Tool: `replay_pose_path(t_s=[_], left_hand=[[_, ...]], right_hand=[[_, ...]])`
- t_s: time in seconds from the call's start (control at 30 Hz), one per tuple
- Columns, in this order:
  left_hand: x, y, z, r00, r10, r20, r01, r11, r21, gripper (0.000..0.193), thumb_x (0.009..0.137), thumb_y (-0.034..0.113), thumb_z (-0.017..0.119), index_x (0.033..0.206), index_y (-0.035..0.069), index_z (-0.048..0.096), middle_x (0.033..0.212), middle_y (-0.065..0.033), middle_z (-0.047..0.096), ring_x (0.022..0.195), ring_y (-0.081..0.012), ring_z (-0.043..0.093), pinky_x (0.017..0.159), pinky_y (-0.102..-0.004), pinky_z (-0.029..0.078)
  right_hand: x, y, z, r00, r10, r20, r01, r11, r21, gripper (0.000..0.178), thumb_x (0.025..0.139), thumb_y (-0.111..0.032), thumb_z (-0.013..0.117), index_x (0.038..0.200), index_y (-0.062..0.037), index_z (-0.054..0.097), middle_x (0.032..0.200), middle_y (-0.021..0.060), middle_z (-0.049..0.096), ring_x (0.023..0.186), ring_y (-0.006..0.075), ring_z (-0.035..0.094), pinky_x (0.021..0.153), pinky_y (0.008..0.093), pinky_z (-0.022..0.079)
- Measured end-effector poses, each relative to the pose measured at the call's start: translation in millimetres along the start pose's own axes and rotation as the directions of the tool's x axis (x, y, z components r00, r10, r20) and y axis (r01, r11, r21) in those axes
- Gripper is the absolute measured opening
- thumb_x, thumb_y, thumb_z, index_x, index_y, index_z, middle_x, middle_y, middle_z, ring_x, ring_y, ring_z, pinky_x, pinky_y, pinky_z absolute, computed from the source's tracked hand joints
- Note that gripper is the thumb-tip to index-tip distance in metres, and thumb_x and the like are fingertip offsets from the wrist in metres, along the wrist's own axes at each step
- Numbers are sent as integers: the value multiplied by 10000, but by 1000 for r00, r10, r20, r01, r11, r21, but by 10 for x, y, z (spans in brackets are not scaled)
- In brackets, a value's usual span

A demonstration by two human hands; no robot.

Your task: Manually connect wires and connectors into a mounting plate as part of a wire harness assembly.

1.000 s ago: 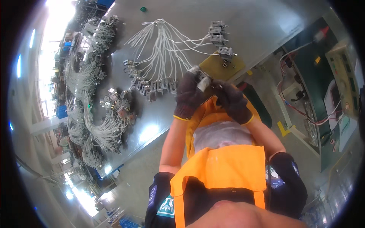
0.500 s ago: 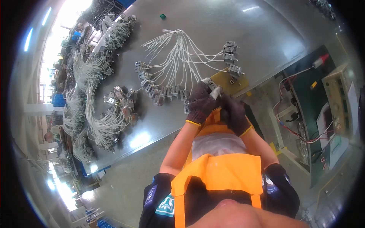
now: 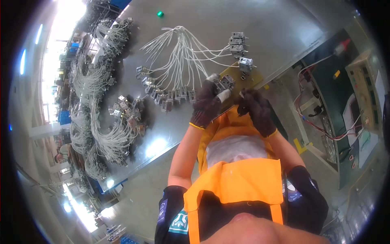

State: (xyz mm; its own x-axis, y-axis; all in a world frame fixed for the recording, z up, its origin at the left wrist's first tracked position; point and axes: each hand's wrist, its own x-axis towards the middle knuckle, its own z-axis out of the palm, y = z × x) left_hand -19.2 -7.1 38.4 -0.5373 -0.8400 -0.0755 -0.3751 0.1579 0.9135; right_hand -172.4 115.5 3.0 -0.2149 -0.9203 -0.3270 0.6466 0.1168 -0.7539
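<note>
My left hand [image 3: 206, 105], in a dark knitted glove with pale fingertips, grips a small silvery metal switch-like housing [image 3: 226, 83] over the table's near edge. A white wire seems to run to it from the bundle of white wires [image 3: 183, 57]. Just right of it, my right hand [image 3: 258, 110], gloved alike, has its fingers curled together, apart from the housing; anything in them is too small to make out. Beneath the housing lies a yellowish board [image 3: 254, 79]. Another housing [image 3: 245, 64] stands on the board's far side, with small dark bits beside it.
Several wired housings [image 3: 174, 96] curve along the bundle's near side; more [image 3: 237, 44] stand at its right end. Heaps of wired housings [image 3: 109, 134] fill the table's left. A green round object [image 3: 160, 14] lies far back. An instrument box [image 3: 361, 77] and cables stand at right.
My right hand has drawn away from my left, to the right. The housing in my left hand now shows between them. The whole view has shifted slightly.
</note>
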Motion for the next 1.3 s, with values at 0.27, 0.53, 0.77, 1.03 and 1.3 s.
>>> replay_pose_path(t_s=[0.27, 0.53, 0.77, 1.03, 1.3], left_hand=[[42, -125, -175, 989, -82, 122, 111, 962, -248, 583, 830, 10, 698, 1360, 12, 456, 1110, -49, 590, 1038, -152, 565, 933, -300, 476], [6, -54, 43, 997, 30, -72, -33, 999, -37, 526, 808, 85, 725, 1282, 12, 511, 1106, -93, 612, 1023, -169, 583, 912, -322, 478], [75, 9, 47, 995, 30, 96, -41, 993, 110, 486, 882, 83, 670, 1319, 21, 465, 1065, -112, 604, 951, -183, 590, 858, -317, 498], [66, -237, 91, 994, 78, 76, -70, 992, -103, 508, 889, 267, 690, 1287, 7, 510, 1114, -221, 629, 1026, -359, 636, 849, -403, 508], [81, -95, 77, 999, 32, 28, -30, 997, -71, 370, 962, 155, 598, 1307, 56, 504, 1074, -70, 610, 955, -170, 590, 815, -332, 519]], right_hand=[[557, 30, 4, 644, -733, 220, 704, 456, -544, 193, 1007, -99, 533, 1179, -53, 608, 1083, 44, 657, 951, 148, 640, 841, 295, 529], [-126, -62, 52, 969, -245, -24, 210, 872, -442, 192, 1001, -135, 555, 1150, -31, 618, 906, 35, 662, 660, 63, 577, 593, 235, 489], [-118, 31, 173, 980, -199, -8, 172, 866, -469, 207, 986, -103, 572, 1173, -29, 620, 873, 32, 668, 645, 64, 586, 571, 228, 491], [53, 226, 221, 730, -633, 257, 652, 535, -537, 212, 980, -114, 583, 1158, -19, 648, 877, 33, 680, 669, 87, 624, 595, 247, 509], [-66, 110, 360, 988, -69, -142, 35, 973, -227, 233, 984, -186, 597, 1159, -43, 653, 845, 6, 676, 642, 60, 606, 584, 227, 499]])
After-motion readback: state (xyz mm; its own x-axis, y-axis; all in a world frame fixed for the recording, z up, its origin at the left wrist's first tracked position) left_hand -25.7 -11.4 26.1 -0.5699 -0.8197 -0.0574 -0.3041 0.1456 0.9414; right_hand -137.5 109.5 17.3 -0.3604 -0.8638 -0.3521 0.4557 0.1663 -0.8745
